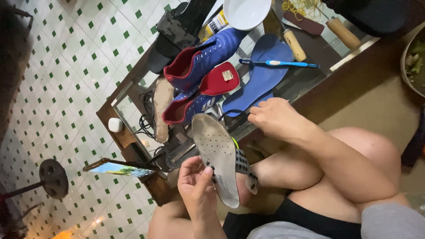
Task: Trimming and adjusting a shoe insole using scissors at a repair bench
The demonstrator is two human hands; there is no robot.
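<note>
The left hand (195, 183) holds a grey insole (217, 157) by its long edge; the grip is closed on it, with the thumb pressing on the perforated face and the other fingers behind. The insole stands in the air above the person's knees, just in front of the worktop (336, 84), sole face turned to the camera. The right hand (274, 117) rests at the edge of the worktop with fingers curled loosely; I see nothing in it.

To handle the insole well, I think it is better to support it nearer the middle, because such a thin piece bends easily when it is pinched only at one side. The second hand could steady the toe end.

The insole looks thin, flexible and worn, with rows of small holes and a pale, dusty surface. A dark strip (244, 166) with dots hangs beside it. On the glass worktop lie two blue sport shoes (208, 55) with red lining, a red insole (220, 80), a blue insole (261, 79), a blue toothbrush (279, 63), wooden-handled tools (294, 44) and a white bowl (245, 13).
</note>
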